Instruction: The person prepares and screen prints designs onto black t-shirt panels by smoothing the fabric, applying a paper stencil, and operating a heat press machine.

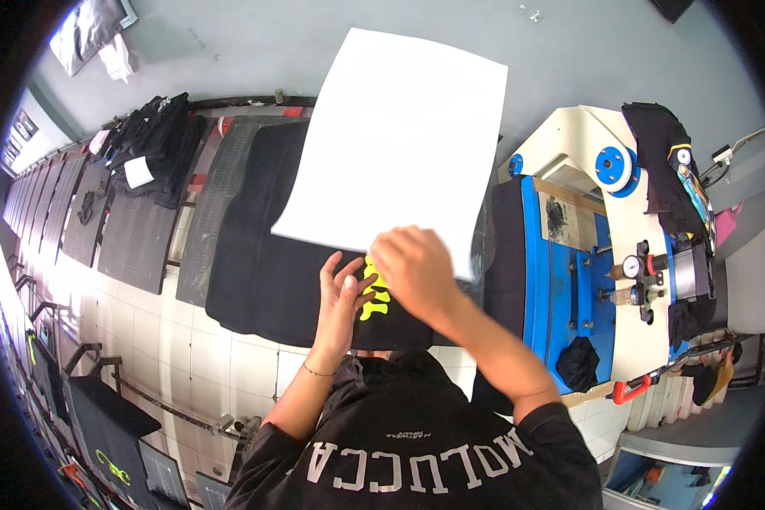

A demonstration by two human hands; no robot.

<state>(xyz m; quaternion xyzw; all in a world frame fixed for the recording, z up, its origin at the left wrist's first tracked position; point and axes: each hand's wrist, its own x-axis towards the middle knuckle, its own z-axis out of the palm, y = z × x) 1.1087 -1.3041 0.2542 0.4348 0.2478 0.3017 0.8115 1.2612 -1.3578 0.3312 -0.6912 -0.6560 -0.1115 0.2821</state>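
A large white sheet (408, 136) stands raised over the black cloth (259, 255) in front of me. My right hand (412, 272) is closed at the sheet's lower edge, fingers bent round it and slightly blurred. On the cloth, partly behind my hands, shows a neon yellow print (374, 308); its upper part is hidden. My left hand (342, 293) hovers at the print's left side, its fingers apart and nothing visible in them. The cloth lies spread on a dark flat board (197, 229).
To the right stands a blue and cream press (531, 280) with gauges and a red handle. Dark boards (136, 246) line up to the left, with a pile of black garments (149, 140) on them. A grey wall (238, 51) closes off the far side.
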